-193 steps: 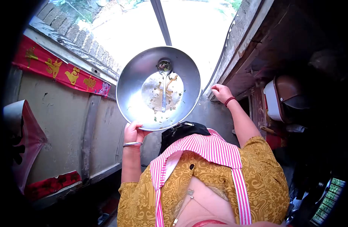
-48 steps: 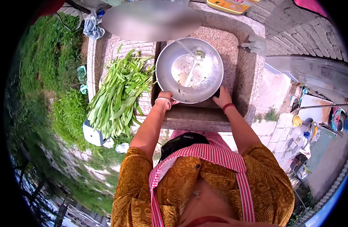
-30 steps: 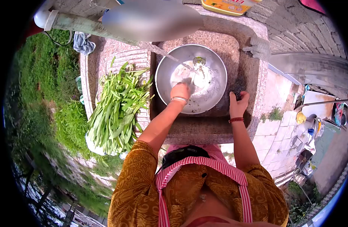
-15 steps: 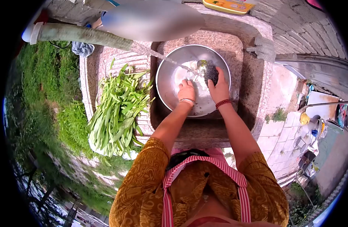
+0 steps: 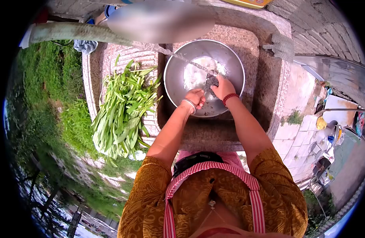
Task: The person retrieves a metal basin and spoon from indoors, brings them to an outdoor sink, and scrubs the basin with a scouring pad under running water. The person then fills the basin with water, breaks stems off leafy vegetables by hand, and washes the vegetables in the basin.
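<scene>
A wide metal basin [image 5: 172, 77] sits in the stone sink, with water and white foam in its bottom. Over the basin's near right part, my right hand [image 5: 225, 88] grips a dark grey, mesh-like scouring pad [image 5: 212, 82]. Just left of it is my left hand [image 5: 196, 97], its fingers curled in above the near side of the basin; whatever they hold, if anything, is hidden. A stream of water [image 5: 182, 56] falls into the basin from a thick pale hose [image 5: 83, 33] at the upper left.
Long-leaved green vegetables [image 5: 125, 111] lie heaped on the ridged drainboard left of the basin. A grey glove [image 5: 281, 47] hangs over the sink's right rim, and a grey cloth [image 5: 85, 46] lies at the far left corner. A yellow container [image 5: 250, 3] stands behind the sink.
My left hand has lifted off the basin's bottom, drawn nearer and curled its fingers. My right hand has brought the scouring pad left and closer to me. The view has shifted slightly.
</scene>
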The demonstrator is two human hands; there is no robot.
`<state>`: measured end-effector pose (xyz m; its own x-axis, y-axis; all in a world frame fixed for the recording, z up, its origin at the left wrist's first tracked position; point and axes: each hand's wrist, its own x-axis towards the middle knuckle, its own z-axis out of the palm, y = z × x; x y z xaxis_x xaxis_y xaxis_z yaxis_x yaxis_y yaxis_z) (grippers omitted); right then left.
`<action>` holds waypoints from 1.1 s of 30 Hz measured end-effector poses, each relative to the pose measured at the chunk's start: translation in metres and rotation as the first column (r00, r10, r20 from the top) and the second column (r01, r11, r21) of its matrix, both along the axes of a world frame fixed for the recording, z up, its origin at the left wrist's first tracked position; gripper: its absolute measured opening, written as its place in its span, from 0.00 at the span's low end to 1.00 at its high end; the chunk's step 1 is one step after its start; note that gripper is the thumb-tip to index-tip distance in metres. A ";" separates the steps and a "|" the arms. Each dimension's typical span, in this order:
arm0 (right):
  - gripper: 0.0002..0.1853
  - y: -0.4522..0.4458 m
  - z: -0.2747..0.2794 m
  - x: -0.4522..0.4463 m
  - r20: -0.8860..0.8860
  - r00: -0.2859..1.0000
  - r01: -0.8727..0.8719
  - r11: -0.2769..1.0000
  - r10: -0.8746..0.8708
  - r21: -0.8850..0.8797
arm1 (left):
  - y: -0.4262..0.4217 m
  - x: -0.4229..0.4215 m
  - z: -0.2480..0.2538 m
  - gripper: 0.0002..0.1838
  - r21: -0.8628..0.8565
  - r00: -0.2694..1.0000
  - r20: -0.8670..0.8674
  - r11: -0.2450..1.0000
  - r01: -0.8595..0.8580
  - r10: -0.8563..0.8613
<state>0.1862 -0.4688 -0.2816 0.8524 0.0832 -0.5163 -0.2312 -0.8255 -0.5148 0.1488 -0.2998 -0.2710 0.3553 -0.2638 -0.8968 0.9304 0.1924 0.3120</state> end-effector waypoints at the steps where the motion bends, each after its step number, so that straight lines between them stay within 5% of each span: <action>1: 0.25 -0.001 0.001 -0.002 -0.051 0.998 0.044 0.996 -0.040 0.072 | 0.005 -0.003 0.003 0.09 -0.008 0.998 -0.056 1.000 0.000 0.000; 5: 0.21 0.016 0.005 -0.015 0.232 0.966 0.094 0.990 -0.117 0.108 | -0.004 -0.010 0.005 0.10 0.072 0.996 -0.089 0.997 0.017 -0.011; 10: 0.19 0.025 -0.001 0.015 0.140 0.989 -0.019 0.990 0.039 -0.139 | -0.008 -0.019 0.010 0.04 -0.032 0.970 -0.178 0.984 -0.174 0.165; 14: 0.17 0.024 0.012 0.033 0.311 0.931 -0.111 0.960 0.190 -0.256 | -0.010 -0.007 0.025 0.06 -0.046 0.922 -0.230 0.943 -0.328 0.310; 18: 0.19 0.010 0.004 0.048 0.336 0.931 0.232 0.942 -0.143 -0.243 | 0.013 -0.029 0.001 0.07 -0.139 0.874 -0.395 0.922 -0.362 0.284; 21: 0.17 0.023 0.002 0.027 0.260 0.965 -0.047 0.999 0.045 -0.001 | 0.009 -0.021 0.020 0.09 -0.062 0.886 -0.316 0.924 -0.376 0.339; 22: 0.16 0.033 0.007 0.017 0.053 0.981 -0.190 0.977 0.185 0.099 | 0.009 -0.019 0.018 0.10 -0.065 0.881 -0.343 0.927 -0.369 0.327; 25: 0.15 0.045 0.001 0.002 0.107 0.982 -0.157 0.988 0.157 -0.007 | 0.009 -0.029 0.009 0.08 -0.022 0.897 -0.338 0.950 -0.311 0.286; 28: 0.17 0.042 -0.016 0.018 0.247 0.893 -0.337 0.923 0.375 -0.184 | 0.011 -0.030 0.005 0.12 -0.071 0.857 -0.379 0.912 -0.404 0.350; 31: 0.20 0.035 -0.046 0.022 0.432 0.859 -0.179 0.951 0.276 -0.252 | 0.010 -0.029 0.007 0.12 -0.083 0.831 -0.398 0.887 -0.454 0.388; 32: 0.23 0.036 -0.009 0.027 0.334 0.942 0.090 0.984 -0.034 -0.154 | 0.012 -0.033 0.008 0.13 -0.094 0.829 -0.405 0.884 -0.457 0.386; 33: 0.22 0.030 -0.005 0.032 0.354 0.931 0.149 0.978 -0.089 -0.147 | 0.013 -0.038 0.009 0.13 -0.099 0.826 -0.412 0.882 -0.460 0.384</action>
<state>0.2187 -0.4383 -0.2869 0.9781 -0.0921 -0.1868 -0.1665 -0.8845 -0.4358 0.1110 -0.2863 -0.2617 0.1228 -0.3394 -0.9326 0.7816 0.6121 -0.1199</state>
